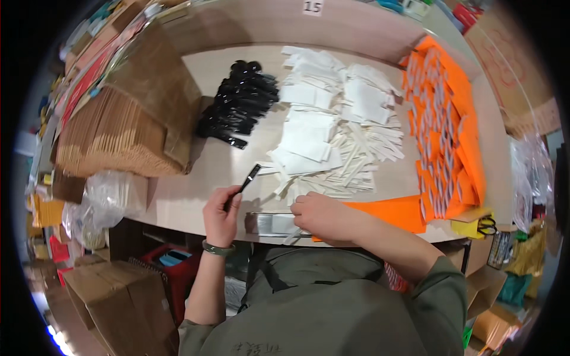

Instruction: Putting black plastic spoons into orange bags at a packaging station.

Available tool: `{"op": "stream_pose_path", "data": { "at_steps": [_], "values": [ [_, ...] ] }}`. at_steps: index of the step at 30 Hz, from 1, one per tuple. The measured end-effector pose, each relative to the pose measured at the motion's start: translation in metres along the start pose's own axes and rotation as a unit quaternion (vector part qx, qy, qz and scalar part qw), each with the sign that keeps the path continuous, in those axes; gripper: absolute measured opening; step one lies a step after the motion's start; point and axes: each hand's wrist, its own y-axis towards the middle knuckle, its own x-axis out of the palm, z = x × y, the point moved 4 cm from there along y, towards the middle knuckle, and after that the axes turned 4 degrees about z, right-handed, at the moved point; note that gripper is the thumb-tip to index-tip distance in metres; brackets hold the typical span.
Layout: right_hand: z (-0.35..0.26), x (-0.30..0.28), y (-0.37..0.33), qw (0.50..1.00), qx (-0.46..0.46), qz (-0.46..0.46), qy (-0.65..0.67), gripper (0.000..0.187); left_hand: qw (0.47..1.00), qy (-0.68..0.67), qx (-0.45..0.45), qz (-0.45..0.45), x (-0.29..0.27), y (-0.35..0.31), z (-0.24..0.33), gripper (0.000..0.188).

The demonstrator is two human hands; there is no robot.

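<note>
My left hand (pixel 221 215) is closed round a slim, glossy black piece (pixel 250 177) with a flat end, held upright and tilted right; its exact kind I cannot tell. At the table's front edge my right hand (pixel 317 215) has its fingers curled down, and what they hold is hidden. Beside those fingers lies a flat silvery strip (pixel 270 224), with a pale strip (pixel 291 237) under the hand. An orange sheet (pixel 392 212) lies under my right forearm. Beyond my hands are a heap of similar black pieces (pixel 240 101), white folded sheets (pixel 307 132) and narrow white strips (pixel 350 169).
Overlapping orange pieces with greyish marks (pixel 442 130) line the right panel. A box packed with cardboard sheets (pixel 122 136) stands at the left, with clear plastic bags (pixel 104 199) before it. Black-handled scissors (pixel 487 225) lie at the right corner. A low panel (pixel 350 26) closes the back.
</note>
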Motion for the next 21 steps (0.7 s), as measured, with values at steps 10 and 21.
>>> {"op": "stream_pose_path", "data": {
  "at_steps": [10, 21],
  "values": [
    [-0.005, 0.049, 0.001, 0.944, 0.191, 0.239, 0.123, 0.018, 0.998, -0.003, -0.035, -0.046, -0.001, -0.044, 0.014, 0.011],
    [-0.014, 0.061, -0.052, 0.978, 0.019, 0.198, -0.066, 0.040, 0.936, 0.177, 0.284, -0.109, 0.036, -0.009, 0.058, 0.008]
  ]
}}
